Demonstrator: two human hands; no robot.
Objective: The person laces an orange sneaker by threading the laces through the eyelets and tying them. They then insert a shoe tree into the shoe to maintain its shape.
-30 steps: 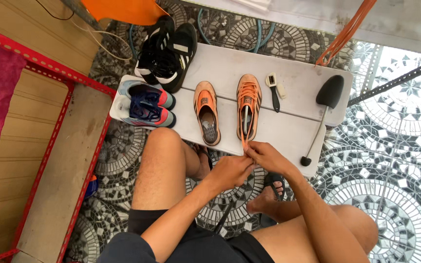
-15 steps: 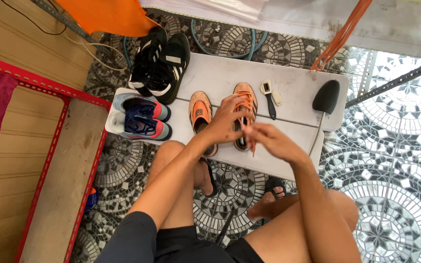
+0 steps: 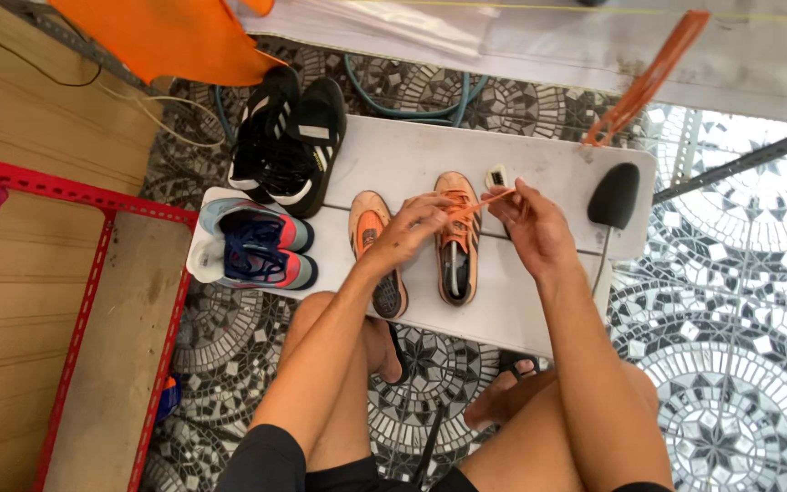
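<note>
1. Head view: a white worktop stands on a patterned tile floor, and the person sits at its near edge.
2. Two orange shoes lie near the middle. The right shoe points toward the far edge; the left shoe lies just beside it.
3. The left hand is over the right shoe's eyelets, fingers closed on an orange lace.
4. The right hand pinches the other end of the lace, which runs taut between the two hands.
5. Step in hand, by my reading: threading the lace into the right shoe, upper eyelets.
6. The next move seems to call for feeding the lace tip through an eyelet and keeping it taut.
7. At the left end lies a blue pair, with a black pair at the far-left corner.
8. Near the right edge lies a black brush. A small white item is beyond the shoe; its kind is unclear.
</note>
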